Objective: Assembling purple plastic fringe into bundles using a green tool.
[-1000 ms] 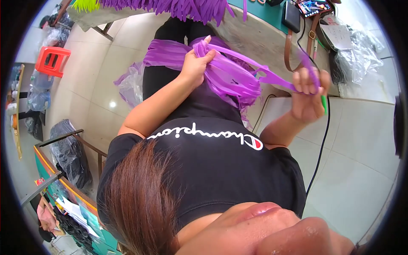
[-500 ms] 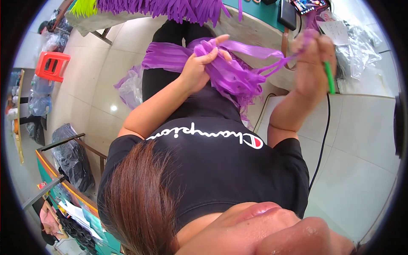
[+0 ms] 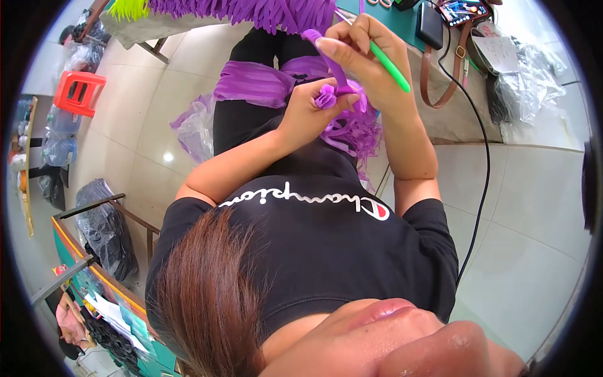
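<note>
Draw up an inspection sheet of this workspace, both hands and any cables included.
Surface: green-topped table; purple fringe and lime-green fringe hang at its edge.
Work items: loose purple strips bunched at the lap; a purple band across the thighs; green-handled tool.
Clutter: black box on the table, brown strap hanging off it, clear plastic bag beside it.
Left hand: closed around purple strips.
Right hand: grips the green-handled tool, thumb against one strip.
Cables: black cable descends past the right arm.
Surroundings: red plastic stool, plastic-covered dark bundle, tiled floor.
</note>
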The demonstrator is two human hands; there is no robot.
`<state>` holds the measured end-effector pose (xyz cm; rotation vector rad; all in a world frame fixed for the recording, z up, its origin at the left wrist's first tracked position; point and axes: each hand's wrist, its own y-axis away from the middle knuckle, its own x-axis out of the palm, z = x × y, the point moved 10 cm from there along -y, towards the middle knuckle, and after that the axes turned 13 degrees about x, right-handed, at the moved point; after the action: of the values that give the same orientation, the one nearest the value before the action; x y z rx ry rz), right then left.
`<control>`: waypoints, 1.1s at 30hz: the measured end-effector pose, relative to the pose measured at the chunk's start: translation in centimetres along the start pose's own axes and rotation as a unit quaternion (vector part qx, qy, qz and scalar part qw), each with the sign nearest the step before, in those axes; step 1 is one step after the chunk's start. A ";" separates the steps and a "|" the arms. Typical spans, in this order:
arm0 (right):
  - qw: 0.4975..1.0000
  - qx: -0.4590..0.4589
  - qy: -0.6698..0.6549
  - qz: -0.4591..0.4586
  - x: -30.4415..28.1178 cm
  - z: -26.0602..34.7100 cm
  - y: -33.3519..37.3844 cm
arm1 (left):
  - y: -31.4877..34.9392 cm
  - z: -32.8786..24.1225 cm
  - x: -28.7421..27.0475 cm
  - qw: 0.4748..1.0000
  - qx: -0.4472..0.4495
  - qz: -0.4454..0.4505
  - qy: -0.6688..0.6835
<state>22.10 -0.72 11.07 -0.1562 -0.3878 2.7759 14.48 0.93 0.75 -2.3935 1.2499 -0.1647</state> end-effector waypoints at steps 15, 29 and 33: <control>0.989 0.117 -0.079 0.047 -1.7 -4.2 -0.6 | 0.0 -0.1 -1.6 0.971 -0.024 -0.084 0.224; 0.801 -0.019 0.568 -0.189 -17.6 -16.9 -17.9 | 0.5 0.0 -2.5 0.976 -0.045 -0.117 0.179; 0.824 0.076 0.551 -0.104 -19.5 -20.1 -18.7 | 1.2 0.4 -3.5 0.973 -0.059 -0.135 0.177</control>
<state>49.26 14.60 -1.67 -1.4638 0.1248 2.0173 11.66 3.33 0.19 -2.7160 1.0935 -0.6405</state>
